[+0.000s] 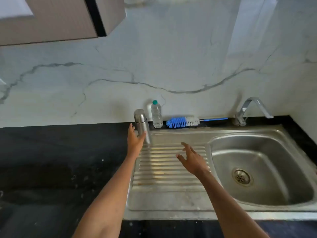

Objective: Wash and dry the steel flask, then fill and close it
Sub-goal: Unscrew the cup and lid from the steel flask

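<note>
My left hand (135, 140) reaches the flask (142, 125), fingers straight, thumb at its lower side; can't tell if it actually touches, no grip around it. Flask stands capped, slightly tilted, at the back left corner of the drainboard (171, 169), edge of the black counter (60, 160). My right hand (192, 158) hovers over the drainboard, fingers spread and loose, holding nothing. Water bottle (156, 115) stands just right of the flask against the wall. Blue-white brush (183, 121) lies behind the sink (260, 169), near the tap (248, 110).
</note>
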A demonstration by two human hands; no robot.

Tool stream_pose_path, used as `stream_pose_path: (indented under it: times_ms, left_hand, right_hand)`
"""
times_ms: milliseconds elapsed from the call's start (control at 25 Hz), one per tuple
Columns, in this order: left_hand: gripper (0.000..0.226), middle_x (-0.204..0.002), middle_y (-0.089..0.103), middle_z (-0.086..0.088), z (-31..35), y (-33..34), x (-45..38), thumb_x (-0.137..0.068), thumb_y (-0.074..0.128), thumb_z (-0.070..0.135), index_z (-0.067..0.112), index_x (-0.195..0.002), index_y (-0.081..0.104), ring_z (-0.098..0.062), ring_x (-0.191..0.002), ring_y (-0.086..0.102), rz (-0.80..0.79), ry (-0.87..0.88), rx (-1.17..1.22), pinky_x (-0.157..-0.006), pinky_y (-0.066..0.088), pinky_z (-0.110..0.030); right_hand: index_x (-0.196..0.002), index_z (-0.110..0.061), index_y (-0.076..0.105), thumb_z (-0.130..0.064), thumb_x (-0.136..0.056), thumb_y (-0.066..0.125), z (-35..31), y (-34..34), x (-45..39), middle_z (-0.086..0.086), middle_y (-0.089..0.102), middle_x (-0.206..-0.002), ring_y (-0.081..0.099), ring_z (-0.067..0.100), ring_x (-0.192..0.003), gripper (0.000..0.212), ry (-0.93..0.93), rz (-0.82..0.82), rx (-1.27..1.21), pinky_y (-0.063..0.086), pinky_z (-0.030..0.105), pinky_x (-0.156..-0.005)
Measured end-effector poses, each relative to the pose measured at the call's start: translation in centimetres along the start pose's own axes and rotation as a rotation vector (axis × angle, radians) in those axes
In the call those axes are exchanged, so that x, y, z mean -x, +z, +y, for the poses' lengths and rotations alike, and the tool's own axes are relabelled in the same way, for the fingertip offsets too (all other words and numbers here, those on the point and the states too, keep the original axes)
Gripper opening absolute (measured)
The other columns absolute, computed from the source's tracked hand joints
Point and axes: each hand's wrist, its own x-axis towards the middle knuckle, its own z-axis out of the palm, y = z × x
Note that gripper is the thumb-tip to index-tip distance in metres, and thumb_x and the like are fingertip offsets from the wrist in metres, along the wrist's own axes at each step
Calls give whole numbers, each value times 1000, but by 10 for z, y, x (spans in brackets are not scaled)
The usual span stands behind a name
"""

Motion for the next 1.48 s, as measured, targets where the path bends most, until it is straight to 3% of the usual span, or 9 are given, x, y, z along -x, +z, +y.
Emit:
stream_pose_path:
  times_ms: [200,360,520,680,960,1160,1240,1360,1480]
  left_hand:
    - [96,-144,54,-4,-15,30,-51,-76,89,34,18,-153,34,-21,-127,57,19,-73,100,-109,46,-41]
    - [72,-121,63,-1,-21,34,-72,-77,88,31,14,-134,47,-28,-114,64,67,-136,70,-93,49,-36]
    - [62,-114,67,-1,-22,30,-59,-75,89,40,18,-121,54,-26,-106,66,109,-38,-20,-92,53,-40]
    - [59,-112,66,1,-2,45,-18,-75,89,38,24,-119,52,-18,-99,66,-5,87,26,-84,54,-36]
    - [66,-109,73,3,39,152,77,-65,87,51,27,-120,59,-13,-96,71,-120,88,299,-83,58,-31]
    - [59,-104,75,4,60,256,121,-62,86,55,31,-111,63,-15,-97,72,-134,83,305,-85,58,-33]
    - [62,-106,74,7,66,290,136,-62,86,55,33,-114,61,-11,-98,71,-169,67,298,-84,58,-31]
    - [68,-106,74,7,65,330,152,-63,87,55,28,-120,61,-9,-98,71,-226,37,257,-85,59,-32]
    - [56,-102,74,5,56,365,162,-71,93,32,23,-116,60,-5,-92,72,-263,65,259,-79,57,-30]
  right_hand:
    - [-153,-31,31,-57,-100,50,25,-6,-8,-3,56,-146,58,25,-129,62,83,-28,-2,48,49,-103]
    - [-148,-32,40,-53,-100,51,41,-10,-3,-6,65,-133,64,23,-118,54,95,-80,25,49,42,-100]
    - [-144,-31,46,-52,-101,51,62,-15,0,-7,68,-129,65,21,-116,48,112,-87,28,48,37,-97]
    - [-135,-30,60,-47,-102,52,83,-38,-3,-3,71,-124,65,22,-115,38,152,-55,-22,47,34,-93]
    - [-116,-29,72,-42,-100,58,163,-83,-23,-3,75,-114,68,19,-105,25,83,-45,-93,52,34,-90]
    - [-98,-41,71,-46,-94,64,261,-111,-18,-13,75,-97,70,10,-89,10,6,-67,-169,56,41,-91]
    - [-111,-44,69,-55,-85,67,295,-124,-5,-15,73,-101,70,10,-93,28,23,-110,-258,55,43,-95]
    - [-143,-49,42,-78,-66,70,315,-131,15,-17,63,-130,60,7,-119,87,-3,-221,-266,48,41,-106]
    - [-154,-47,18,-76,-66,74,316,-118,16,-10,55,-145,56,15,-127,108,-50,-192,-152,47,40,-105]
